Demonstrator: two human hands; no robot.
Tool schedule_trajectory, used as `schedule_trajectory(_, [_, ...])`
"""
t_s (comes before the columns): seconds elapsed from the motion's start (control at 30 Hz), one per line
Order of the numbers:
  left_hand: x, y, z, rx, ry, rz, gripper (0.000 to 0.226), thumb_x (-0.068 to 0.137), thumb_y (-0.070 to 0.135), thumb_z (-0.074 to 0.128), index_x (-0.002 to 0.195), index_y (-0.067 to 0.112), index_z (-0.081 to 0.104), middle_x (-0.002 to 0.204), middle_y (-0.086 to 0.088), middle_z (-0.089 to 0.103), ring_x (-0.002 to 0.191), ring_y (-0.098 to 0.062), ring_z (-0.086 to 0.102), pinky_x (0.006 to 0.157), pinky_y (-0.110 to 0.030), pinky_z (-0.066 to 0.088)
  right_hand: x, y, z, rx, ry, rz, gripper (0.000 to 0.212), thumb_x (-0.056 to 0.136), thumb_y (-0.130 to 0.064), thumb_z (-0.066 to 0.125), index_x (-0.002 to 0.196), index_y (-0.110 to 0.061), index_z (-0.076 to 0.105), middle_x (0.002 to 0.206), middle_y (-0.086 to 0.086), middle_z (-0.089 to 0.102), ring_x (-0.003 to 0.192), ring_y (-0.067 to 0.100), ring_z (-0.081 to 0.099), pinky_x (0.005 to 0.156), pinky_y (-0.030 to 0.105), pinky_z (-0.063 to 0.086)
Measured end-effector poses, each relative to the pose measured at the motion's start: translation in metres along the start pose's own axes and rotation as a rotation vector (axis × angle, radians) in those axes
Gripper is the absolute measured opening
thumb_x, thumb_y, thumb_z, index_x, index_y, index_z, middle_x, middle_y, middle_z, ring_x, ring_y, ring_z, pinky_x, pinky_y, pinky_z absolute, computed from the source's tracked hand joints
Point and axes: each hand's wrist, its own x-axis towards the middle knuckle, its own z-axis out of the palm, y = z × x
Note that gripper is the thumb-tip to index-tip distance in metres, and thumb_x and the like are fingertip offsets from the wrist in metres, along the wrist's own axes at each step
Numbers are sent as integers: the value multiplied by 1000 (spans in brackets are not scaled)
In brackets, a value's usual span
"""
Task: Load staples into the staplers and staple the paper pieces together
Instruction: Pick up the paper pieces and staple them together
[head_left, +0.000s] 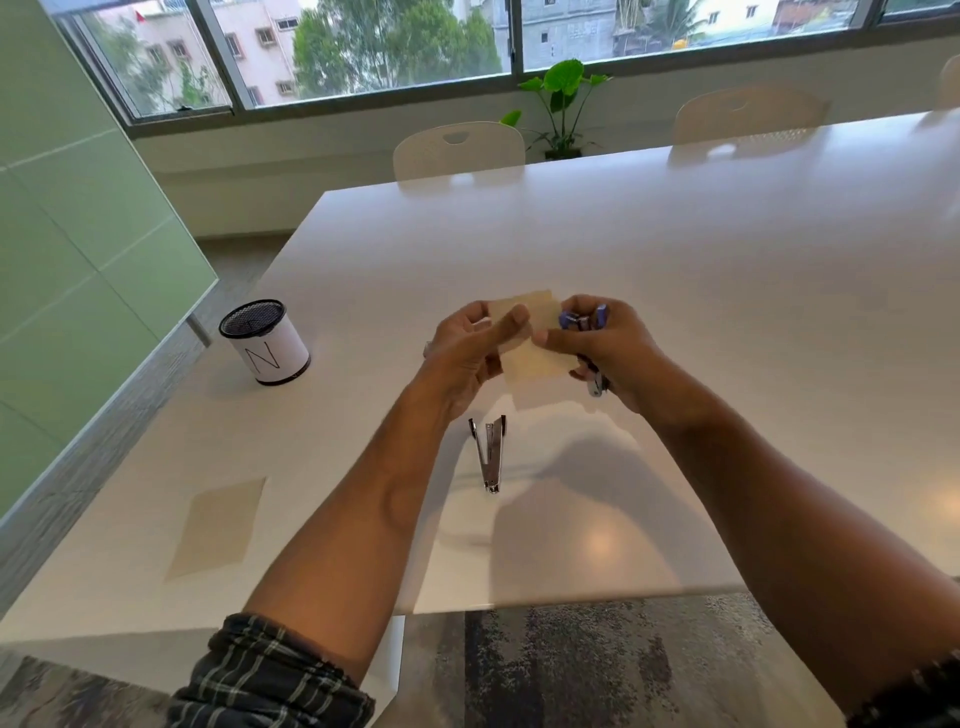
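Note:
Above the white table (675, 312), my left hand (467, 348) pinches the left side of small beige paper pieces (535, 338). My right hand (608, 348) grips a blue stapler (584, 319), its metal end sticking out below the palm, and its thumb touches the paper's right edge. A silver stapler (491, 454) lies open in a V on the table just below my hands. Another beige paper sheet (218, 527) lies flat near the table's left front edge.
A black mesh cup with a white band (265, 340) stands at the left of the table. Two pale chairs (460, 150) sit along the far side, with a potted plant (563, 104) behind. The table's front edge runs just below my forearms.

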Motion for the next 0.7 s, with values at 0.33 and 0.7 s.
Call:
schedule_trajectory(0.33, [-5, -23, 2, 122, -66, -201, 35, 97, 9, 67, 130, -3, 62, 99, -19, 78, 70, -16, 77, 66, -22, 63, -1, -1, -9, -83, 130, -84, 15, 84, -13, 84, 91, -12, 70, 75, 1, 67, 46, 6, 51, 44, 20, 39])
schedule_trajectory(0.7, [-4, -20, -4, 61, -114, -334, 24, 100, 2, 60, 121, -9, 64, 87, -19, 77, 53, -9, 68, 57, -18, 60, 3, 4, -22, -482, 78, -481, 11, 88, -14, 81, 99, -12, 78, 96, 3, 68, 86, 20, 63, 72, 26, 51])
